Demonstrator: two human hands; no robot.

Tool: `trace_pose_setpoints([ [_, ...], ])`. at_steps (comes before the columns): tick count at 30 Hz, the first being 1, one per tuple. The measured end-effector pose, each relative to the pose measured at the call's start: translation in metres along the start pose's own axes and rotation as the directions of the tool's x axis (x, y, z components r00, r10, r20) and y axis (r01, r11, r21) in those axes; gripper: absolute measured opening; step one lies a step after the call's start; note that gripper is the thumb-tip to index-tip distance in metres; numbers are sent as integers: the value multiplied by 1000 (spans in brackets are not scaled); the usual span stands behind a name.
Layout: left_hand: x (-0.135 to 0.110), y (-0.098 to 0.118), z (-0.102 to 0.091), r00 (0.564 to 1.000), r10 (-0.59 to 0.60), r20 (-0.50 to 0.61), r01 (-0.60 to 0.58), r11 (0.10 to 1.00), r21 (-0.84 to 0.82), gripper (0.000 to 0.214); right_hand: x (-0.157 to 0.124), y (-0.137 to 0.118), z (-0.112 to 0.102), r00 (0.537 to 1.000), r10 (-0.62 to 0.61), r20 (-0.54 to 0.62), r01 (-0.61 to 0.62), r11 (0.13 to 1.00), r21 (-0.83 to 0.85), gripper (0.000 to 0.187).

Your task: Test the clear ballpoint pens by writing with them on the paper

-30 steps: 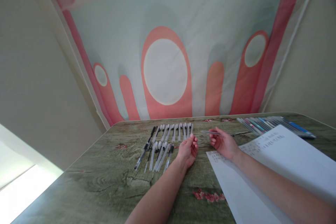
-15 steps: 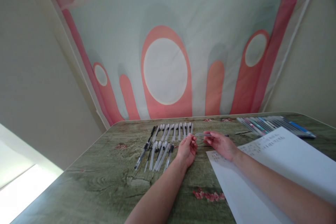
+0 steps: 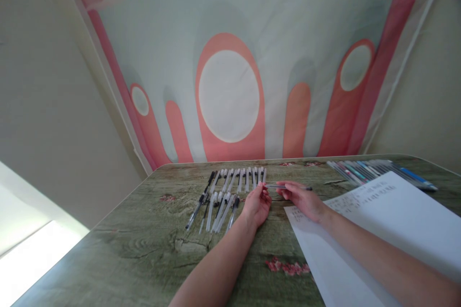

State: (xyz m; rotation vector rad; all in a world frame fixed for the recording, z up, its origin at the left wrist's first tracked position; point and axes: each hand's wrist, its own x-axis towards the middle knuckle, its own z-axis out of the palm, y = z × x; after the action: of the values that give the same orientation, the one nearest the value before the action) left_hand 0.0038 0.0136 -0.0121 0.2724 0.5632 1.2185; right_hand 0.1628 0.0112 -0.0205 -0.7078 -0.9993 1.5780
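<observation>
Head view looks down over a green wood-grain table (image 3: 151,244) with a pink-and-pale cloth (image 3: 230,57) hanging behind its far edge. The right hand (image 3: 302,199) is clamped on a slim pen (image 3: 290,186), thumb and fingers pinching the barrel so that it lies level just above the table, near the middle of the far edge. The left hand (image 3: 256,205) rests palm up just beside it, its curled fingertips at the pen's left end; whether they grip that end or only touch it I cannot tell. Left of the hands, a far row of pens (image 3: 240,178) with pale ends lies along the far edge, and a near row of pens (image 3: 219,207) sits just in front of it. A sheet of paper (image 3: 389,230) with small writing covers the right side under the right forearm, and coloured pens (image 3: 382,171) lie at the far right corner. In my judgement, good handling here means keeping the barrel level and pinched mid-length, leaving its left end free for the other fingertips. Any force should run along the pen's line rather than across it. The left wrist should stay planted on the table, clear of both rows, so that neither gets nudged out of order.
</observation>
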Motion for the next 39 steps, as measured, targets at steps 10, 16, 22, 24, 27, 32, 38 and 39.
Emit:
trace_pose_setpoints([
  [10,-2,1,3,1000,8,-26,-8,1000,10,12,0,1,0,1000,-10,1,10,1000,-18,23],
  [16,-1,0,2,1000,11,-17,-11,1000,5,12,0,1,1,1000,-30,-1,30,999,-26,23],
  [22,-2,1,3,1000,9,-29,-9,1000,18,13,-1,0,3,1000,-26,0,26,999,-27,23],
  [24,-2,1,2,999,12,-30,-11,1000,15,13,-1,0,3,1000,-26,-1,26,999,-26,24],
  [27,-1,1,1,1000,14,-22,-14,1000,11,13,0,0,2,1000,-29,-3,29,999,-28,24],
  [32,1,0,-1,1000,19,2,-19,1000,-3,13,0,0,2,999,-32,6,32,999,-43,24],
  [38,1,0,-1,1000,25,7,-25,1000,-7,13,-2,-1,3,999,-40,19,41,998,-56,24],
  [39,1,0,0,1000,24,7,-24,1000,-6,13,-2,-1,3,999,-40,20,42,998,-57,24],
])
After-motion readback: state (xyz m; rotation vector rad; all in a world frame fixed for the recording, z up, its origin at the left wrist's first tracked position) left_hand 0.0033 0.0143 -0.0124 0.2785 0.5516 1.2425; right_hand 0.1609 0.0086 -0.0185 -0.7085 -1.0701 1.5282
